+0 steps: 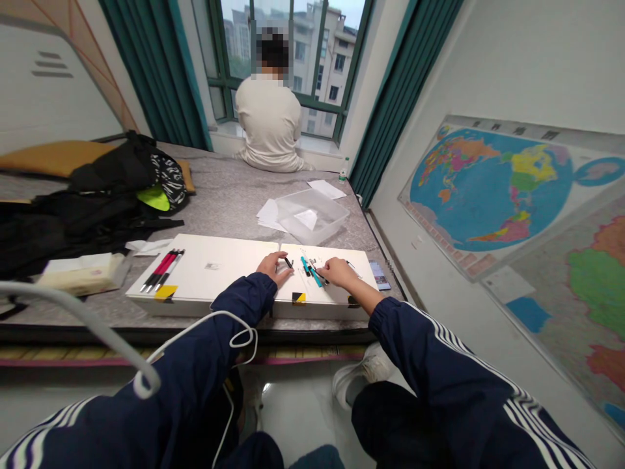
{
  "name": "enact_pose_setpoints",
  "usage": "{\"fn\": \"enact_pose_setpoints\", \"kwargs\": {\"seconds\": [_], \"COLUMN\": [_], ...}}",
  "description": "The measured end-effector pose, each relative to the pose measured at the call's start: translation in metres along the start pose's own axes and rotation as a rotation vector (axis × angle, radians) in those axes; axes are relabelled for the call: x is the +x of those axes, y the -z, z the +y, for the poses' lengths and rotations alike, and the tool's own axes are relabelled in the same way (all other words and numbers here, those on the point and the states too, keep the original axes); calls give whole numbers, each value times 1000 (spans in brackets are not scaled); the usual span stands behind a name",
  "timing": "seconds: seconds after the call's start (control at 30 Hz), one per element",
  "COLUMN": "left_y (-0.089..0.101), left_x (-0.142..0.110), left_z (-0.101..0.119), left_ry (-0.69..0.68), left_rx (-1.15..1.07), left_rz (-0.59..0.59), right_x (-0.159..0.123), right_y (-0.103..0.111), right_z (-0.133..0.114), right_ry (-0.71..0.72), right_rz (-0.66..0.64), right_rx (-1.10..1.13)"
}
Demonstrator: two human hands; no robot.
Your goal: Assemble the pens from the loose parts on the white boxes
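My left hand (275,266) rests on the white board (229,267) with its fingers pinched on a small black pen part (289,263). My right hand (336,271) lies a little to the right, fingers curled over a teal pen piece (308,270) and other small pen parts scattered on the board; exactly what it grips is hidden. Several assembled pens, red and black (163,270), lie in a row at the board's left end.
A clear plastic box (310,215) and loose papers (268,213) sit behind the board. A phone (379,275) lies at the board's right end. Black bags (92,202) and a tissue pack (83,272) are to the left. A person sits at the window, back turned. Maps cover the right wall.
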State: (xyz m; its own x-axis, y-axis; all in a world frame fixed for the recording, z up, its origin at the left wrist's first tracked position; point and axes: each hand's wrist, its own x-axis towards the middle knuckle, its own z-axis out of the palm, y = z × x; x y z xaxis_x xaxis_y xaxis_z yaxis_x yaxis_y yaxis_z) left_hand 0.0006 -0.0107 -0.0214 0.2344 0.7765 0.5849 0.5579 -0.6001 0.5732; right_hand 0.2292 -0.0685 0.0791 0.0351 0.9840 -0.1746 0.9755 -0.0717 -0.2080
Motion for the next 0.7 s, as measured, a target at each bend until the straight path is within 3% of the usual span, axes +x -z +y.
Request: {"fn": "enact_pose_setpoints", "kwargs": {"seconds": [0.13,0.53,0.7], "left_y": [-3,-8,-12], "left_x": [0,-3,-4], "left_z": [-6,-15,-17], "left_ry": [-26,73,86], "left_rx": [58,66,50], "left_rz": [23,109,98], "right_x": [4,2,-1], "right_y": [7,10,12], "right_z": [14,32,46], "right_ry": [27,97,255], "right_rz": [65,49,-52], "right_rx": [5,-27,27]}}
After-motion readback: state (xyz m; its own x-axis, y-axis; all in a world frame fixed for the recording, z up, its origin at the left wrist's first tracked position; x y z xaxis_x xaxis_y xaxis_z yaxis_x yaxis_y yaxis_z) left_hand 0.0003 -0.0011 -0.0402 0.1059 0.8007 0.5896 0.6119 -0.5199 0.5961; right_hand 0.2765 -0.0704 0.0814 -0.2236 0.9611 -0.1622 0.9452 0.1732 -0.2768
